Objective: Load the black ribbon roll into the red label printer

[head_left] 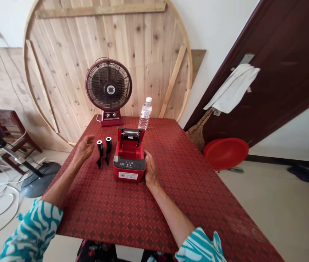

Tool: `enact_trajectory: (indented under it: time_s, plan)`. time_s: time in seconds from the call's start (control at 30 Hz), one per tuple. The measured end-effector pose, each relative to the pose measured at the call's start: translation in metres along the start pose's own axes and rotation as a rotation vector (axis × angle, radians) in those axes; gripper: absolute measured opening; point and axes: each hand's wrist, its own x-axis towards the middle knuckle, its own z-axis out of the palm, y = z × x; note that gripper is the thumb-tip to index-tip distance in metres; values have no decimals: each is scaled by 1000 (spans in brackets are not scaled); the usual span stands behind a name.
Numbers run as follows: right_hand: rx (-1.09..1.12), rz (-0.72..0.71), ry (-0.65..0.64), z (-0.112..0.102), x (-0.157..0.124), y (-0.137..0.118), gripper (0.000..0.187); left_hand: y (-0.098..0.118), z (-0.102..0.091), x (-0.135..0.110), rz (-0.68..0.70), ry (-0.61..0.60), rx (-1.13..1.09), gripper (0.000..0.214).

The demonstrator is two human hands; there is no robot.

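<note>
Red-and-black plastic printer [129, 164], standing open

On the red-patterned bench [110, 207], the bare right hand [151, 170] lies flat along the printer's right side — its fingertips hard to make out. The bare left hand [85, 148], fingers loosely apart, hovers near an upright black roll with a white end [100, 145] and its twin [109, 142]. The raised black-and-red lid [131, 134] suggests opening is done; both rolls sit outside, and closing seems left. The front casing partly hides the bay's floor.

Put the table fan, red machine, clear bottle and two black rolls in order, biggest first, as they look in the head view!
Table fan
Red machine
Clear bottle
Left black roll and right black roll: too alike to rank
</note>
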Motion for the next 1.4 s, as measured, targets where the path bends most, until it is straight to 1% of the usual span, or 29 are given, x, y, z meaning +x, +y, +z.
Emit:
enact_trajectory:
  time_s: [0.1,0.13,0.17,0.23,0.27,0.33,0.4,0.47,0.53,0.6,0.63,0.67,0.73,0.8,0.87,0.97,1.03,1.1,1.17,1.23,1.33,1.4]
  plan:
    - [10,5,12,1,2,2,55,-22,5,15,-68,-200,-85,47]
    - [9,2,12,1,2,2,55,-28,9,17,-76,-246,-96,48]
    - [8,-2,12,1,2,1,55,-32,13,18,-84,-257,-90,48]
    - [1,-9,9,1,2,1,54,-38,19,18,-103,-216,-46,45]
    - [-4,-11,7,1,1,1,53,-39,21,18,-114,-193,-28,42]
    - [-9,-15,-1,1,1,2,52,-40,19,17,-125,-187,-45,40]
    - [-5,-20,-9,1,2,4,51,-36,11,15,-103,-208,-142,43]
    - [2,-29,-12,1,3,7,49,-25,2,14,-73,-232,-272,48]
    - [5,-45,-14,2,3,8,47,-7,-5,11,-30,-276,-364,53]
    - [7,-59,-16,3,4,9,47,17,-4,8,44,-341,-373,56]
    - [9,-60,-21,3,4,9,47,31,-1,7,98,-367,-343,55]
    - [11,-56,-22,3,4,9,47,44,4,4,146,-419,-281,53]
    - [14,-42,-19,3,4,8,46,68,17,0,253,-513,-95,46]
    - [15,-43,-14,3,5,9,47,85,32,-2,363,-587,101,39]
    - [14,-64,-11,3,6,11,48,94,47,-1,455,-643,272,35]
    - [14,-99,-13,4,8,16,47,102,65,2,525,-714,505,31]
    - [16,-108,-7,5,9,18,46,107,72,5,521,-752,650,28]
    - [16,-108,1,5,9,18,46,113,77,8,491,-807,740,25]
    - [15,-102,7,5,9,16,47,118,78,12,464,-867,765,23]
    - [12,-97,5,5,9,14,47,118,76,14,470,-902,768,21]
    - [10,-101,-6,5,8,12,44,113,74,14,543,-886,787,20]
    - [9,-110,-9,4,8,12,43,110,76,11,591,-871,834,22]
